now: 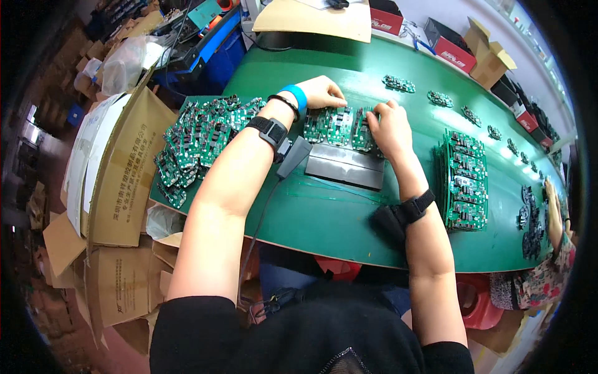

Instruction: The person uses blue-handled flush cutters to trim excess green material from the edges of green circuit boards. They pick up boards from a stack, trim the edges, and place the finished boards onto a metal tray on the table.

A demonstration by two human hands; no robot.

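Observation:
Green circuit boards with black components lie in a row against a dark grey flat block in front of me. My left hand has its fingers curled in at the far edge of these boards, the thumb and fingertips closed on that edge. My right hand pinches the rightmost circuit board of the row, partly covering it. Both wrists wear black straps with small dark devices; the left also has a blue band.
To the left is a heap of loose circuit boards; to the right, a stack of board panels. Several separate boards run along the far side. Cardboard stands beyond the left edge. Another person's arm is at far right.

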